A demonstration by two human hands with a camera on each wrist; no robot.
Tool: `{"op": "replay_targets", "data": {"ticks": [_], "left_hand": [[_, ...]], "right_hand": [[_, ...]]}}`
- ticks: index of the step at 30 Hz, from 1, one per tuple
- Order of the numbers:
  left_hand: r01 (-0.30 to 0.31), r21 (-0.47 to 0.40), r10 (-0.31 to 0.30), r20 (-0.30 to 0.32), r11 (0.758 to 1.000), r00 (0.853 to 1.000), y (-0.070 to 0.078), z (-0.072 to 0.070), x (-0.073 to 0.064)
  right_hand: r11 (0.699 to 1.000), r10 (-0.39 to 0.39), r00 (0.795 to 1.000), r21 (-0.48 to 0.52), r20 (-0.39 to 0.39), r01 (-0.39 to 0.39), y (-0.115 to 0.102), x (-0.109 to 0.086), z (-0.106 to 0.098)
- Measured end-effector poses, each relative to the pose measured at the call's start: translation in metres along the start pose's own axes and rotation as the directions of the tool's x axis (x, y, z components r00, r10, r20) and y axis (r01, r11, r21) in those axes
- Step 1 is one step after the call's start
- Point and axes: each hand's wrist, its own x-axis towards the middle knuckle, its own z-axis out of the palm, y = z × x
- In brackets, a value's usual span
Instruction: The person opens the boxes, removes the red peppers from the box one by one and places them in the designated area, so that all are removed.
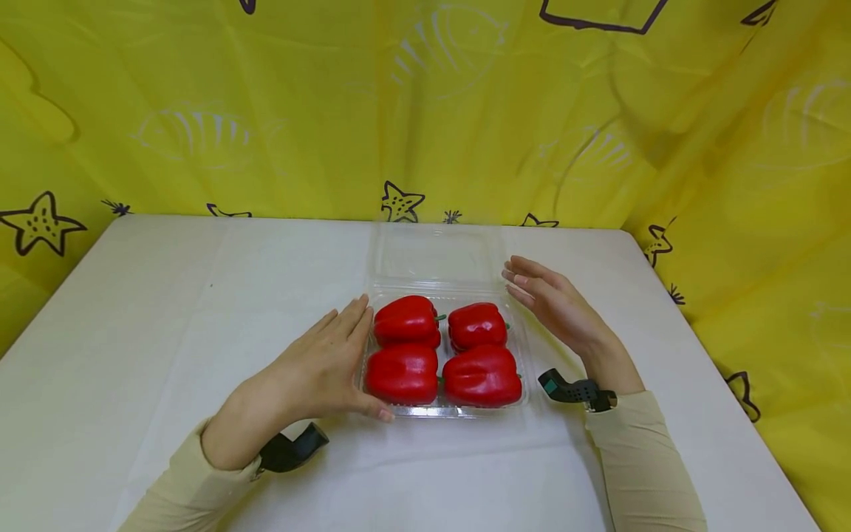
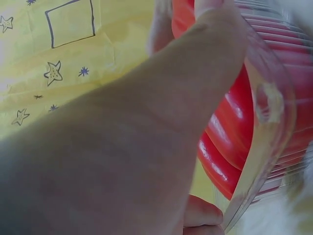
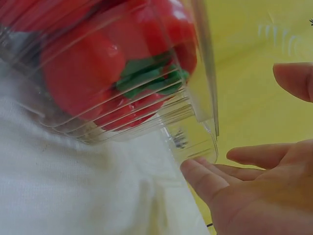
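Note:
Several red bell peppers (image 1: 402,374) with green stems lie in two rows in a clear plastic clamshell box (image 1: 459,412). Its lid (image 1: 439,253) is folded back, away from the person. My left hand (image 1: 322,362) rests along the box's left side, fingers straight and pointing away, thumb at the front left corner. In the left wrist view, the thumb (image 2: 220,44) lies across the rim beside the peppers. My right hand (image 1: 558,303) is held with relaxed, extended fingers near the back right of the box, by the lid's right edge. Nothing is in its palm (image 3: 264,196).
The box stands on a table with a white cloth (image 1: 166,310). A yellow curtain (image 1: 299,111) printed with fish and starfish hangs behind the table and along its sides. Each wrist wears a dark camera mount, such as the right one (image 1: 572,388).

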Motion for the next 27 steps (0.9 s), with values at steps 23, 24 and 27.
{"op": "replay_targets", "data": {"ticks": [23, 24, 27], "left_hand": [[0.041, 0.027, -0.04, -0.057, 0.999, 0.998, 0.002, 0.006, 0.007], [0.039, 0.024, -0.038, -0.055, 0.999, 0.998, 0.002, 0.006, 0.008], [0.036, 0.015, -0.035, -0.045, 0.999, 0.998, -0.001, 0.005, 0.008]], "right_hand": [[0.94, -0.056, 0.995, -0.341, -0.087, 0.024, -0.019, -0.013, 0.0], [0.932, -0.065, 0.994, -0.361, -0.085, 0.029, -0.022, -0.014, 0.001], [0.901, -0.096, 0.993, -0.429, -0.067, 0.058, -0.029, -0.018, 0.006]]}}
